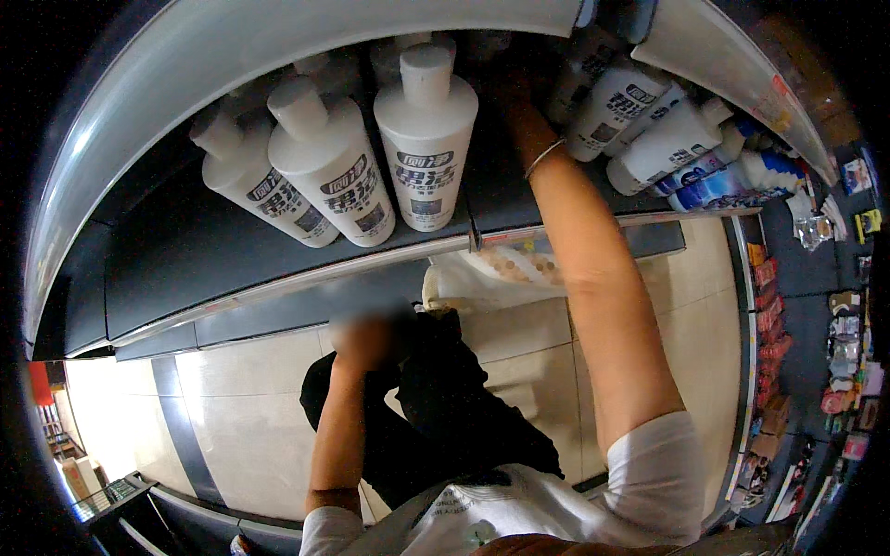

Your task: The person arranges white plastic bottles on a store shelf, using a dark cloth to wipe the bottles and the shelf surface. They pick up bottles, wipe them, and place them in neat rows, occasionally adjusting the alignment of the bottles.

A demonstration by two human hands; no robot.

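Note:
My right arm reaches up into a dark shelf, and my right hand (pixel 521 104) is deep in shadow between white bottles. Its fingers are hidden, so what they touch does not show. Just left of it stands a white bottle (pixel 426 153) with a tall white cap and dark print. Two similar bottles, one (pixel 338 176) beside the other (pixel 269 190), stand farther left along the shelf front. To the right of my wrist is another white bottle (pixel 616 111), tilted. My left hand (pixel 363 341) is low, by my knee; it is blurred, with its fingers unreadable.
The dark shelf (pixel 176 269) has a pale front rail, and a curved white shelf edge (pixel 250 42) hangs above it. Blue-and-white packages (pixel 723 181) lie at the right end. Below is a tiled floor (pixel 250 408) with a pale sack (pixel 491 278). More stocked shelving (pixel 807 324) lines the right.

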